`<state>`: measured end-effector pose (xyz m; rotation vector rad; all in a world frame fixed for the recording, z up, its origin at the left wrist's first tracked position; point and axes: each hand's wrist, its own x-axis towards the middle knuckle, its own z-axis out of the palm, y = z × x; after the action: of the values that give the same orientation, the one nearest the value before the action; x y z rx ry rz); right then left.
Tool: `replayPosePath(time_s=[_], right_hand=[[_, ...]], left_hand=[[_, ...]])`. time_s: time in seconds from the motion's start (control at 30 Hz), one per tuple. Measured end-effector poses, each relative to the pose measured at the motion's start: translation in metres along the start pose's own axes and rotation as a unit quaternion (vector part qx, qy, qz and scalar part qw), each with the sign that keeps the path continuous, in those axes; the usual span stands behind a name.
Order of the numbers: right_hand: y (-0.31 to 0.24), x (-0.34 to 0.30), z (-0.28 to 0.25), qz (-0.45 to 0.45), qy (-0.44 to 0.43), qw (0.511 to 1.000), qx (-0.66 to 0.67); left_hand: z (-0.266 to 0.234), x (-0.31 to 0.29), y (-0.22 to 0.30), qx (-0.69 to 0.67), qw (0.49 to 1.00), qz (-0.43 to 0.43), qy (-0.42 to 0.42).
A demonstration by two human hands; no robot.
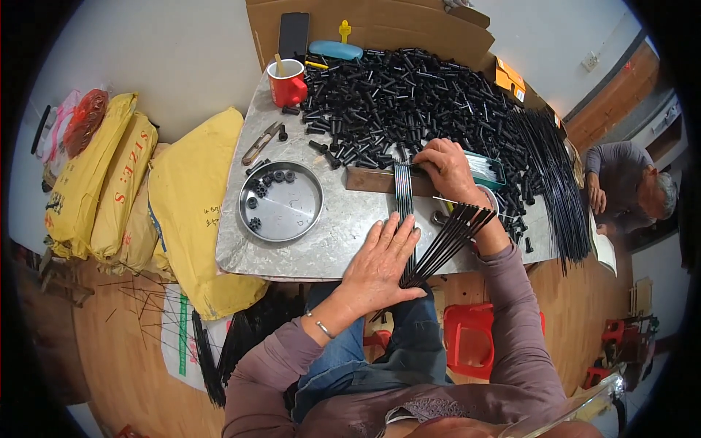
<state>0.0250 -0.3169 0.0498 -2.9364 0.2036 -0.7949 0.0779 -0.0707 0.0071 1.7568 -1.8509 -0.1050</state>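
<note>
My left hand (382, 255) lies flat with fingers stretched over a row of thin black rods (404, 191) at the table's front edge. The far ends of these rods rest side by side across a brown block (369, 179). At that block, my right hand (447, 169) is closed in a pinch beside the rod ends; what its fingertips hold is hidden. A second, fanned bundle of black rods (451, 239) slants between my hands, below my right wrist. Behind the block spreads a large heap of short black bolt-like pieces (409, 95).
Left on the table are a round metal tray (299, 212) with small black parts, thread snips (261, 143) and a red mug (286, 84). A teal box (485, 171) and long black rods (558, 190) lie right. Yellow sacks (197, 197) stand left; another person (624, 179) sits right.
</note>
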Motion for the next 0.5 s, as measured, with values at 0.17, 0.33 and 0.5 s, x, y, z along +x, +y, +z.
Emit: replayPosePath(time_s=[0.17,0.33,0.5], right_hand=[[0.004,-0.004,0.007,0.042,-0.011,0.998,0.047],[0.004,-0.004,0.007,0.021,-0.008,1.0,0.014],[0.006,-0.01,0.015,0.107,-0.034,0.989,0.097]], left_hand=[[0.002,0.0,0.0,0.004,1.0,0.0,0.005],[0.001,0.0,0.001,0.005,1.0,-0.007,-0.002],[-0.001,0.001,0.001,0.007,1.0,-0.012,-0.01]])
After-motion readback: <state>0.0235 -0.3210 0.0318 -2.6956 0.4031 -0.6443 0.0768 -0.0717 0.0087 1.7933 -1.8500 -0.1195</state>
